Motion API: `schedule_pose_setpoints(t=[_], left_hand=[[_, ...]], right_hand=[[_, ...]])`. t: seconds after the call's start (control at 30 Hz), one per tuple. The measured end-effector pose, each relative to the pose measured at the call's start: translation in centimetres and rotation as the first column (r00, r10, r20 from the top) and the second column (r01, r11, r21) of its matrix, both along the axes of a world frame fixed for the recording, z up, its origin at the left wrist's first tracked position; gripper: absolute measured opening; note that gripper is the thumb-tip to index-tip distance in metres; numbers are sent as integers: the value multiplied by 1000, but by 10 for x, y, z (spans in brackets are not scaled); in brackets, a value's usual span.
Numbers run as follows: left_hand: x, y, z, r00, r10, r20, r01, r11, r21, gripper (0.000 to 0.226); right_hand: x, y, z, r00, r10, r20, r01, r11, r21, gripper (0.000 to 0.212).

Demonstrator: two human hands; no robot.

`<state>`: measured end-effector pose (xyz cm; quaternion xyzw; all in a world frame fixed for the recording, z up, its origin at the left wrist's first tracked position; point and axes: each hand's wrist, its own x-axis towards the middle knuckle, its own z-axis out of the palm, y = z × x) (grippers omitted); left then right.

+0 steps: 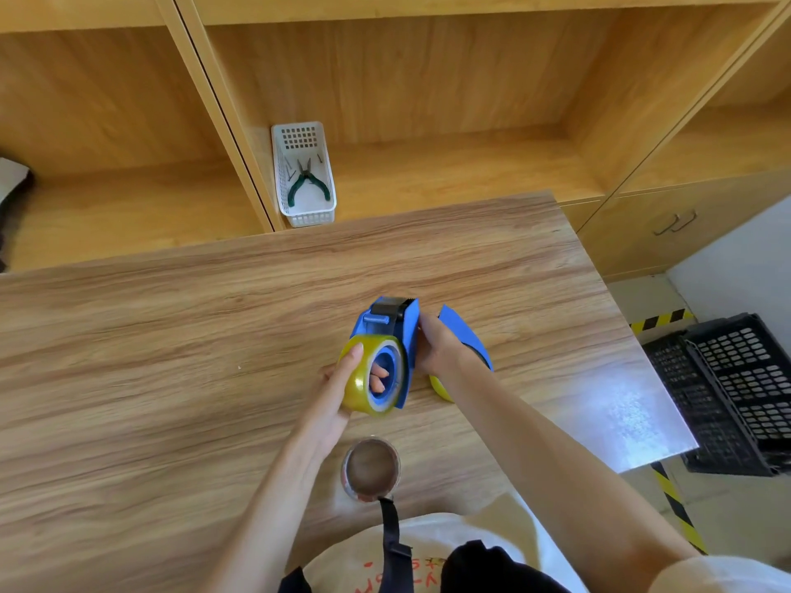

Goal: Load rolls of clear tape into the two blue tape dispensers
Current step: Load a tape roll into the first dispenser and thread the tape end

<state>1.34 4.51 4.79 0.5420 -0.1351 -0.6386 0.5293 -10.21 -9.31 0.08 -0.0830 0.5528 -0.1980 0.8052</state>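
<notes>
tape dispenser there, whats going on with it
A person is loading a tape roll into a blue dispenser over the table. The left hand grips the roll, fingers through its core; the right hand steadies the dispenser. A second dispenser lies behind the right wrist, and another roll stands nearer the person.

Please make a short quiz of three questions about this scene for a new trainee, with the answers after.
1. True or false: the green-handled pliers lie on the wooden table.
2. Which hand holds the yellowish roll of clear tape on the blue plastic tape dispenser? A) left hand B) right hand
3. What stands nearest the person, at the table's near edge?

Key:
1. False; they lie in the white plastic basket on the shelf.
2. A; its grip is on the roll, fingers through the core.
3. Another roll of clear tape, upright on its flat side.
</notes>
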Motion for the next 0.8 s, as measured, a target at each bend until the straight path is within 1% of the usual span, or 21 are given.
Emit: schedule_pose_setpoints(t=[0.03,0.07,0.13,0.23,0.27,0.33,0.43,0.53,0.6,0.67,0.7,0.73,0.77,0.8], left_hand=[[-1,-4,-3,999,12,-37,-12,1000,3,39],[-2,-7,-7,997,30,-76,-29,1000,11,38],[-3,-12,-15,987,65,-149,-60,997,39,39],[-4,-19,-30,943,139,-304,-109,988,113,34],[-4,-22,-35,917,170,-362,-127,982,139,33],[-4,-27,-45,884,208,-418,-144,973,180,34],[-6,-34,-57,870,244,-428,-149,958,243,36],[-6,-41,-62,893,190,-408,-77,957,279,47],[-2,-44,-68,928,146,-342,-30,946,321,54],[3,-43,-72,981,96,-167,-24,921,390,54],[5,-42,-75,996,72,-53,-44,914,404,51],[6,-40,-78,996,57,62,-77,920,385,49],[6,-39,-80,979,33,200,-100,937,334,47],[7,-37,-83,932,-17,361,-82,963,257,45]], right_hand=[[-2,0,2,1000,-19,-17,18,998,-60,29],[-2,0,2,999,-26,-29,23,993,-115,37],[-5,1,-1,999,9,-52,-19,978,-206,56],[-5,1,0,981,157,-109,-184,930,-318,65],[-5,1,-2,966,219,-134,-254,895,-366,67],[-5,4,-7,919,314,-237,-390,810,-437,65],[-5,2,-15,841,378,-386,-525,742,-418,60],[-3,-2,-14,792,409,-453,-590,704,-396,51],[0,-5,-11,754,419,-505,-633,669,-389,52],[2,-8,-10,704,410,-580,-683,616,-393,57],[3,-9,-10,673,403,-620,-710,586,-390,61],[4,-9,-10,643,400,-653,-735,559,-382,63],[6,-8,-10,615,400,-680,-759,534,-372,64],[7,-7,-10,588,397,-705,-779,513,-361,64]])
